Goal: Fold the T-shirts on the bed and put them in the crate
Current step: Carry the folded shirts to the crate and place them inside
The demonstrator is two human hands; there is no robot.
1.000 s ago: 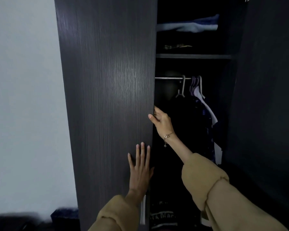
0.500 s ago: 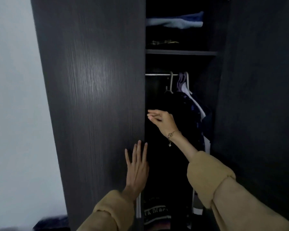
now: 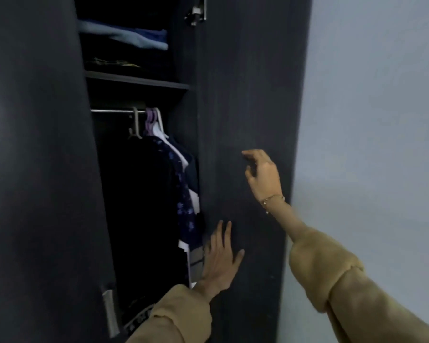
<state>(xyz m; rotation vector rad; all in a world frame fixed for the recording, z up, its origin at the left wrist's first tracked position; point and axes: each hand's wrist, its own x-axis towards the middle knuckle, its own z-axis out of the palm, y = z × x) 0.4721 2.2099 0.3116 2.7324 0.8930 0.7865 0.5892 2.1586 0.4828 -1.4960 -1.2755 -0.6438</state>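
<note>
A dark wardrobe (image 3: 245, 95) is seen from close by, with its right door (image 3: 248, 115) and its left door (image 3: 35, 169) both standing partly open, so that a narrow dark gap is left between them. The left hand (image 3: 219, 258) is laid flat against the inner edge of the right door, low down, with its fingers (image 3: 221, 233) straight and a little spread; nothing is gripped by it. The right hand (image 3: 263, 174) is held higher in front of the same door, its fingers (image 3: 249, 154) loosely curled and holding nothing; whether the door is touched by them cannot be told. A thin bracelet (image 3: 273, 199) is worn on the right wrist, and both arms are covered by tan sleeves (image 3: 320, 273). Inside, a shelf (image 3: 136, 80) carries folded blue clothes (image 3: 124, 35) and something darker below them. Under the shelf a metal rail (image 3: 112, 110) is fixed, from which hangers (image 3: 144, 122) and dark garments (image 3: 159, 194) hang, one with a pale flower print. A metal handle (image 3: 110, 313) is seen low on the left door, and a hinge (image 3: 196, 11) near the top of the right door. A pale wall (image 3: 372, 120) stands to the right of the wardrobe. The T-shirts of the task, the bed and the crate are not in view; the frame is filled by the wardrobe doors.
</note>
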